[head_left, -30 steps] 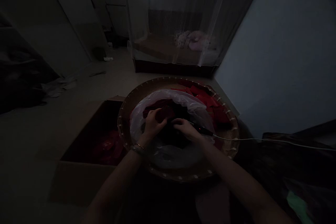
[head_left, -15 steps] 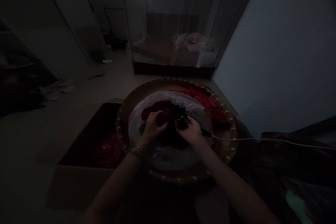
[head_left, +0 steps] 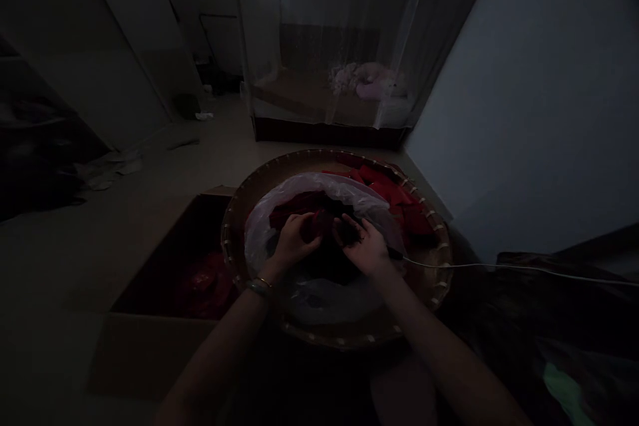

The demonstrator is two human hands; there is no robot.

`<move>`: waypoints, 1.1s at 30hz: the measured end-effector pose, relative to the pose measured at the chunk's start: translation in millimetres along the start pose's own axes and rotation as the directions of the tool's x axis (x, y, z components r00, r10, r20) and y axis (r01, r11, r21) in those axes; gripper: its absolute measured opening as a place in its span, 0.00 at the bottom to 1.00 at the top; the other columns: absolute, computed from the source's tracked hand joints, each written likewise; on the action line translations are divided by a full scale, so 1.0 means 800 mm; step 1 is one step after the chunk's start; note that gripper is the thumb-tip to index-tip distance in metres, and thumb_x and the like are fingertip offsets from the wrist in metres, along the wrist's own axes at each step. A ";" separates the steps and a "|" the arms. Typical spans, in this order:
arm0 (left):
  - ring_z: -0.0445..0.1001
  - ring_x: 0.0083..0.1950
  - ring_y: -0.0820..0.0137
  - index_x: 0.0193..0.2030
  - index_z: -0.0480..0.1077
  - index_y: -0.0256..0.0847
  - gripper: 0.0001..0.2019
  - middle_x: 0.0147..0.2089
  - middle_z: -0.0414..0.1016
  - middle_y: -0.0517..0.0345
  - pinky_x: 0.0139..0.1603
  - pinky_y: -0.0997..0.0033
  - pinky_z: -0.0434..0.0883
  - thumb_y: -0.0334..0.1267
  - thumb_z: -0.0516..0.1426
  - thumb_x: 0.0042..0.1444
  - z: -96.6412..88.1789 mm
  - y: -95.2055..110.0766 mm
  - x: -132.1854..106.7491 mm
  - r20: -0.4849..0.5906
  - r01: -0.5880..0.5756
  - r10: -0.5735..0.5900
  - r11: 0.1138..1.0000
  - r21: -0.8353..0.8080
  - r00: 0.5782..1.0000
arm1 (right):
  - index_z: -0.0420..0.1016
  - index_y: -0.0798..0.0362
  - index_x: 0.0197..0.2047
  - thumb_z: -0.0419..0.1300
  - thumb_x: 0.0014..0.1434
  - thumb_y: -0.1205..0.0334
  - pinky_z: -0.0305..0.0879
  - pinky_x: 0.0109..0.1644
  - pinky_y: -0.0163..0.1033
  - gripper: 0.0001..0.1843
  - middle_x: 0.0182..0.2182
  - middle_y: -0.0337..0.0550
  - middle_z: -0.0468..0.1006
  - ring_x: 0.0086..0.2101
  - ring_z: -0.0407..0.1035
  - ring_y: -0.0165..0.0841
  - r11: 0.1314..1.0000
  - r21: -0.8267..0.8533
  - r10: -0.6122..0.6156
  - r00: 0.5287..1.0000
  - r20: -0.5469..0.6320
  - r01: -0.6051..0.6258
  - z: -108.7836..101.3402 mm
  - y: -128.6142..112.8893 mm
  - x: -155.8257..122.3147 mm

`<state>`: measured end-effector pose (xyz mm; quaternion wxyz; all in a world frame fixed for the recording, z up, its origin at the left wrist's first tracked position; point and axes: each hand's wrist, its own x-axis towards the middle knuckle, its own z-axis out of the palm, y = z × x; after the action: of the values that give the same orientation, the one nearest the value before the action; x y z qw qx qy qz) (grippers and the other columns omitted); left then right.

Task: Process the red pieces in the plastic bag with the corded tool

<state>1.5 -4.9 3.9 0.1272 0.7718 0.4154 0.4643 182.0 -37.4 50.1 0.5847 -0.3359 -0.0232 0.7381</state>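
In the dim room, my left hand is closed on a small dark red packet, its fingers curled round the side. My right hand is turned palm up, cupped round dark loose bits too dark to name. Both hands are over an open clear plastic bag with dark contents and some red material inside. The bag sits in a round woven bamboo tray. Beside my right wrist lies a black handle with a thin white cord; its far end is hidden.
Red packets are heaped on the tray's far right. At the left, an open cardboard box holds red shiny packets. Beyond stands a netted bed. A pale wall is on the right.
My left hand has tilted the packet slightly, so more red shows. My right hand has shifted slightly right, its fingers spreading a little around the dark bits.
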 end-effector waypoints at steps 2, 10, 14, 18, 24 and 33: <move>0.70 0.43 0.65 0.50 0.65 0.40 0.22 0.42 0.71 0.52 0.43 0.64 0.71 0.35 0.61 0.45 0.000 0.001 0.000 0.015 -0.009 0.009 1.000 0.004 1.000 | 0.72 0.57 0.40 0.41 0.65 0.57 0.72 0.44 0.45 0.21 0.36 0.53 0.77 0.41 0.73 0.37 0.999 0.002 -0.049 0.999 -0.006 0.049 0.006 -0.006 -0.003; 0.69 0.44 0.64 0.51 0.65 0.40 0.25 0.43 0.71 0.52 0.44 0.64 0.71 0.36 0.62 0.44 0.002 0.002 -0.003 0.111 0.008 -0.008 1.000 0.001 0.994 | 0.72 0.55 0.38 0.42 0.64 0.52 0.68 0.49 0.41 0.22 0.35 0.46 0.77 0.40 0.72 0.33 0.933 -0.068 -0.338 0.927 0.162 0.352 0.039 -0.011 -0.009; 0.69 0.44 0.65 0.52 0.65 0.40 0.26 0.43 0.70 0.51 0.43 0.64 0.71 0.36 0.62 0.44 0.003 0.003 -0.005 0.143 0.041 -0.040 0.999 -0.009 0.989 | 0.72 0.54 0.37 0.46 0.63 0.49 0.64 0.51 0.38 0.20 0.36 0.43 0.75 0.39 0.70 0.30 0.857 -0.153 -0.454 0.861 0.230 0.493 0.050 0.006 0.000; 0.70 0.44 0.64 0.53 0.65 0.40 0.27 0.43 0.70 0.52 0.43 0.63 0.71 0.37 0.63 0.44 0.005 0.003 -0.007 0.147 0.057 -0.056 0.998 0.001 0.988 | 0.72 0.54 0.39 0.48 0.61 0.47 0.59 0.55 0.39 0.20 0.38 0.43 0.74 0.41 0.68 0.30 0.792 -0.233 -0.498 0.817 0.291 0.565 0.054 0.017 0.010; 0.70 0.43 0.65 0.53 0.64 0.38 0.26 0.43 0.71 0.52 0.43 0.65 0.70 0.37 0.62 0.44 0.007 0.002 -0.007 0.131 0.064 -0.063 0.998 -0.004 0.989 | 0.72 0.52 0.43 0.49 0.58 0.41 0.58 0.57 0.41 0.25 0.44 0.44 0.73 0.47 0.66 0.34 0.749 -0.369 -0.423 0.826 0.373 0.550 0.049 0.017 0.004; 0.70 0.43 0.65 0.50 0.65 0.38 0.24 0.44 0.72 0.52 0.43 0.65 0.70 0.37 0.62 0.44 0.007 -0.001 -0.004 0.042 0.086 -0.087 0.996 0.013 0.995 | 0.71 0.51 0.45 0.49 0.60 0.51 0.66 0.47 0.41 0.17 0.46 0.44 0.71 0.47 0.65 0.35 0.181 -0.769 -0.427 0.754 0.500 0.613 0.010 -0.014 0.005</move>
<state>4.8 -6.0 -1.4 0.1516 0.7635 0.4481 0.4396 187.0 -27.6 59.4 0.5135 -0.5022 -0.5821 0.3811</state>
